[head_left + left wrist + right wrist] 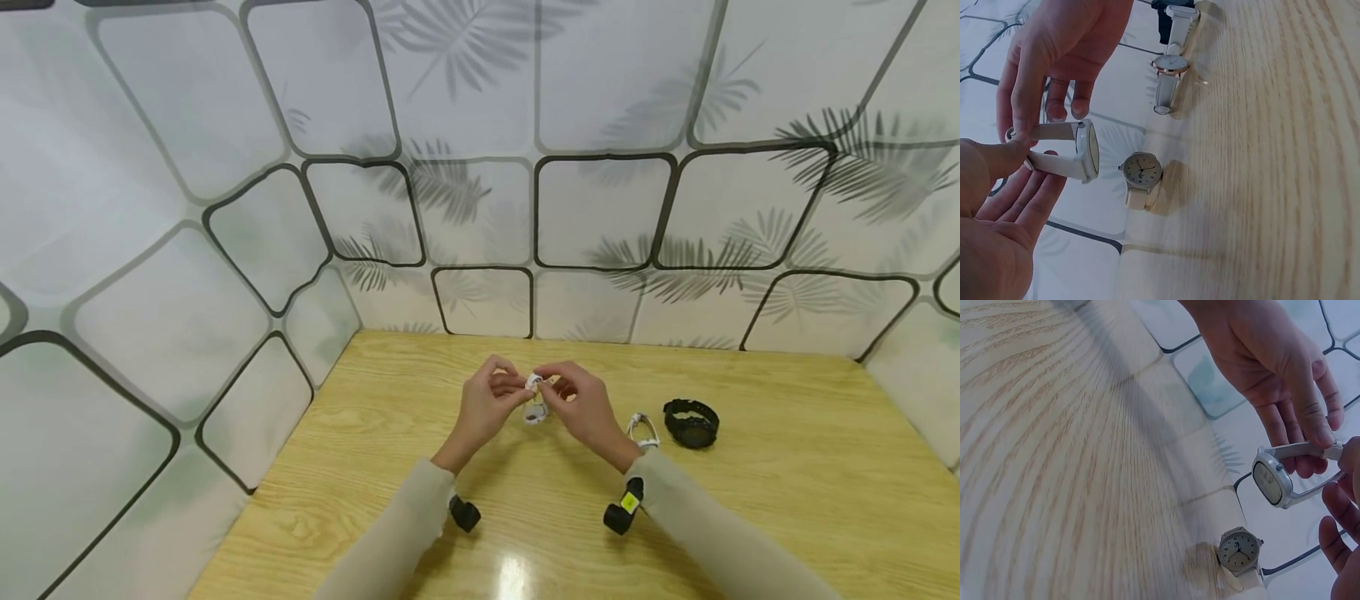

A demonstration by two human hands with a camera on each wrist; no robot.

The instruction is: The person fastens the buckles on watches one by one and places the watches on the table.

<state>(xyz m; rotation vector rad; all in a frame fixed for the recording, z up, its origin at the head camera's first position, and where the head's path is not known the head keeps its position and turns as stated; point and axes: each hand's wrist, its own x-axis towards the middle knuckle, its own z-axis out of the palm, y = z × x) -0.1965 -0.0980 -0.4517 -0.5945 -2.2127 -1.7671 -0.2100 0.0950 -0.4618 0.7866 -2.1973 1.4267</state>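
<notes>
A white watch hangs between the two hands, its strap bent into a loop with the case at the far end from the fingers. My left hand pinches the strap near its ends with thumb and fingers. From the other side, my right hand pinches the strap as well. In the right wrist view the case of this watch shows side-on, clear of the table. Just past the hands, a watch with a pale round dial and beige strap stands on the table.
To the right on the wooden table lies a white-strapped watch with a rose-gold case, partly behind my right wrist in the head view. A black watch lies further right. Patterned cloth walls rise behind and at the sides.
</notes>
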